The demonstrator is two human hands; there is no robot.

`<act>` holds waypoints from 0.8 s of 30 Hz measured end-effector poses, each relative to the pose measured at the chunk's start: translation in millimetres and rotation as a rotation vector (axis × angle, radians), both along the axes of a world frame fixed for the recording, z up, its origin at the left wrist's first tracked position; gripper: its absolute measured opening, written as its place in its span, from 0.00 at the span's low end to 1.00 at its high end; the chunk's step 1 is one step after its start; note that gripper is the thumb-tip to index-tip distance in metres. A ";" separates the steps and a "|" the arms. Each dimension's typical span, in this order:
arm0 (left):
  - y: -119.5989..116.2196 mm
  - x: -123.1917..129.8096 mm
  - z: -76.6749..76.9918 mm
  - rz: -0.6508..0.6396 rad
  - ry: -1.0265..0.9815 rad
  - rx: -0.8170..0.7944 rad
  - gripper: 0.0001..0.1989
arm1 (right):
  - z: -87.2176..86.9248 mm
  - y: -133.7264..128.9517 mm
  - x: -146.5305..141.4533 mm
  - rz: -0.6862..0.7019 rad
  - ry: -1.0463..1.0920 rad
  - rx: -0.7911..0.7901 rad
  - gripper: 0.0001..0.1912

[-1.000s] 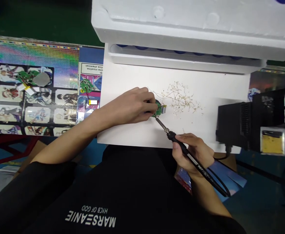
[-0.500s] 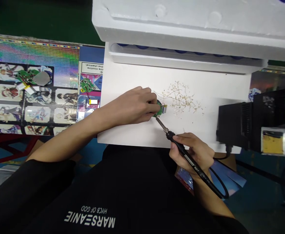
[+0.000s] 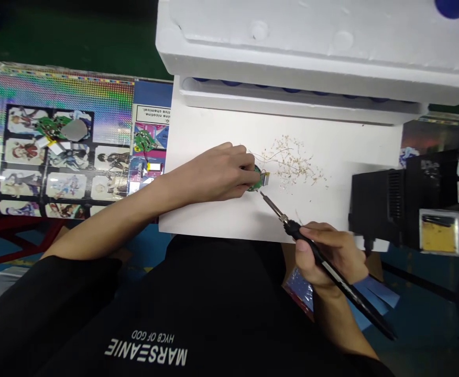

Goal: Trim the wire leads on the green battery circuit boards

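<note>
On white card (image 3: 214, 125), the left hand (image 3: 217, 173) pinches a round circuit board (image 3: 256, 179).

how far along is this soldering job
Looks done: a green board with a red wire sits on the printed sheet, and wire scraps lie heaped on the white sheet. In hand: the left hand holds a round green circuit board; the right hand holds a soldering iron, tip just off the board. Left: thin wires lie loose beside it.

- green round board (image 3: 255, 180) under the left fingers (image 3: 242, 157)
- black soldering iron (image 3: 331, 275) in the right fingers (image 3: 316, 229)
- white foam box (image 3: 292, 57) past the fingers
- rainbow dotted sheet (image 3: 68, 89) far left of the fingers
</note>
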State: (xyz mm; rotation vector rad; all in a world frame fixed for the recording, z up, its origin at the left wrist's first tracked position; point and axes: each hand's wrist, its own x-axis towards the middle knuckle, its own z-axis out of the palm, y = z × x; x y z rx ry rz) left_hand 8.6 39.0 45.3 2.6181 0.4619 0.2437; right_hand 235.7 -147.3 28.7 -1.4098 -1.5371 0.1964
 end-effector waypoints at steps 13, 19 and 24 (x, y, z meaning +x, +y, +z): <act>2.4 -1.2 -3.4 -0.046 -0.012 0.114 0.09 | -58.2 -9.6 34.1 -0.239 0.261 -0.201 0.10; 0.9 -0.9 -2.8 -0.044 0.025 0.160 0.08 | -63.2 -9.2 27.9 -0.143 0.361 -0.260 0.10; 0.1 -0.7 -2.5 -0.038 0.029 0.153 0.09 | -62.5 -8.5 28.0 -0.125 0.389 -0.287 0.10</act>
